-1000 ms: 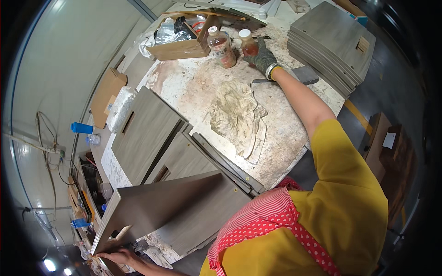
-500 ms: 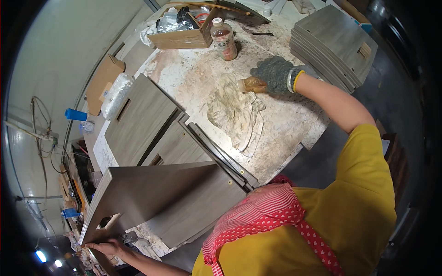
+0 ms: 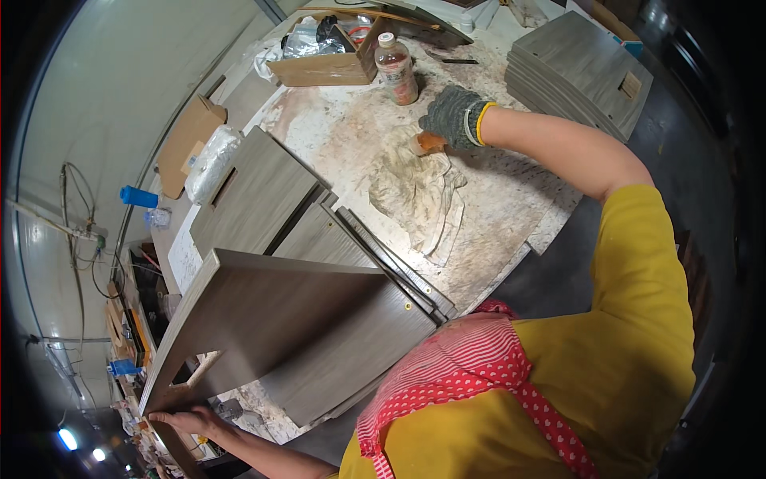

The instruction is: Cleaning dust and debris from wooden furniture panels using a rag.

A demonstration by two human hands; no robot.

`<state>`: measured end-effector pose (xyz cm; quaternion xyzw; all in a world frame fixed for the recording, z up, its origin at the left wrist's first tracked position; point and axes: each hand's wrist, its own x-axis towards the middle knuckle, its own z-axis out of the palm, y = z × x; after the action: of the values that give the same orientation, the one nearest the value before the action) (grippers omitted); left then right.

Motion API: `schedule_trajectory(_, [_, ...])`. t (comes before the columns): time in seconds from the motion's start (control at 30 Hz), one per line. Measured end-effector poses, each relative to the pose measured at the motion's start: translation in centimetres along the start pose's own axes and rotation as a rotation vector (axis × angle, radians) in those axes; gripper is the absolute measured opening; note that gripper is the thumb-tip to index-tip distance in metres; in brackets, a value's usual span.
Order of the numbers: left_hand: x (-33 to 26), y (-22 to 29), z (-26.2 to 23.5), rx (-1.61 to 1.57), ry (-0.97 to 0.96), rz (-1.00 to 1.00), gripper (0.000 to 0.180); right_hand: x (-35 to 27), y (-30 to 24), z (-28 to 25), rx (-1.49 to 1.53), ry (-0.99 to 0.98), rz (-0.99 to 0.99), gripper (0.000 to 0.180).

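Observation:
At the lower left, my bare left hand (image 3: 182,421) grips the lower corner of a grey wood-grain panel (image 3: 263,319), which is tilted up and has a cut-out slot near that hand. Its far edge meets other grey panels (image 3: 323,239) lying on the worktable (image 3: 487,203). My right hand (image 3: 453,118), in a dark grey knit glove with a yellow cuff, is closed around a small amber-brown thing like a bottle. The glove hides most of it, and its end touches a crumpled, stained whitish cloth (image 3: 411,188) on the table.
A plastic bottle (image 3: 396,70) with a white cap stands beyond my right hand. Behind it is a cardboard box (image 3: 323,70) holding plastic wrapping. A stack of grey panels (image 3: 578,68) occupies the far right. A bubble-wrapped bundle (image 3: 214,164) lies at the left.
My right hand has shifted left with the amber-brown thing, nearer to the cloth. The panel in my left hand stands slightly higher at its upper corner. The whole view has shifted a little.

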<state>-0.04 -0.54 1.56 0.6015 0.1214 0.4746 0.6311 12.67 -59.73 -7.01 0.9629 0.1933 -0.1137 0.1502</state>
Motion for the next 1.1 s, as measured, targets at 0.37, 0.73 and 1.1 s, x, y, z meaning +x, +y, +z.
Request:
schedule_trajectory(0.37, [-1.6, 0.9, 2.3, 0.002, 0.072, 0.028, 0.064, -3.8, 0.2, 2.5, 0.131, -0.006, 0.016, 0.036])
schedule_trajectory(0.73, [0.0, 0.4, 1.8, 0.033, 0.077, 0.066, 0.061, -5.1, 3.0, 7.4, 0.664, 0.018, 0.077, 0.052])
schedule_trajectory(1.1, [-1.7, 0.7, 3.1, 0.034, 0.117, 0.134, 0.061, 3.7, 5.8, 11.4, 1.086, 0.711, 0.763, 0.072])
